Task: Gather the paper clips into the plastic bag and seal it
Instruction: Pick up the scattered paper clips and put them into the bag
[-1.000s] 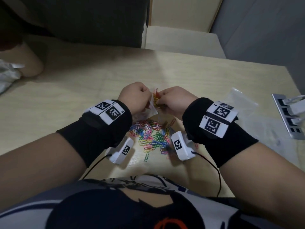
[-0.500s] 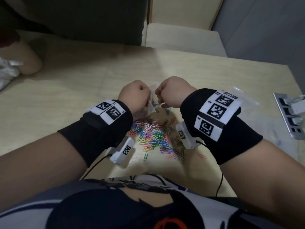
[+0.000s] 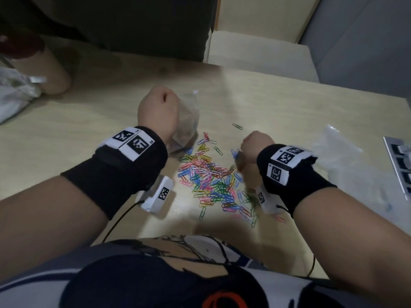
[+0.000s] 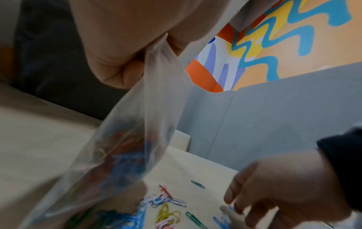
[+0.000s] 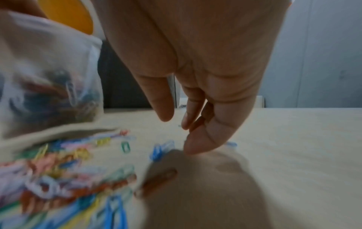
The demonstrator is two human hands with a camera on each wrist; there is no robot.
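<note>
A pile of coloured paper clips [image 3: 213, 181] lies on the wooden table [image 3: 89, 121] between my forearms. My left hand [image 3: 160, 107] grips the top of a clear plastic bag [image 3: 188, 121], which hangs upright at the pile's far left edge with several clips inside. The left wrist view shows the bag [image 4: 137, 124] pinched in that hand [image 4: 127, 46]. My right hand [image 3: 252, 147] is low at the pile's right side. Its fingers [image 5: 194, 148] point down at the table beside a few blue clips [image 5: 160, 148], with nothing visibly held.
A second clear bag [image 3: 333, 147] lies to the right, with a grey power strip [image 3: 400, 167] at the table's right edge. One green clip [image 3: 237, 126] sits apart beyond the pile. Crumpled white material [image 3: 15, 92] lies far left. A dark chair back [image 3: 133, 25] stands behind the table.
My right hand left the bag's mouth and dropped to the right, down to the table beside the pile. My left hand kept hold of the bag and lifted it a little away.
</note>
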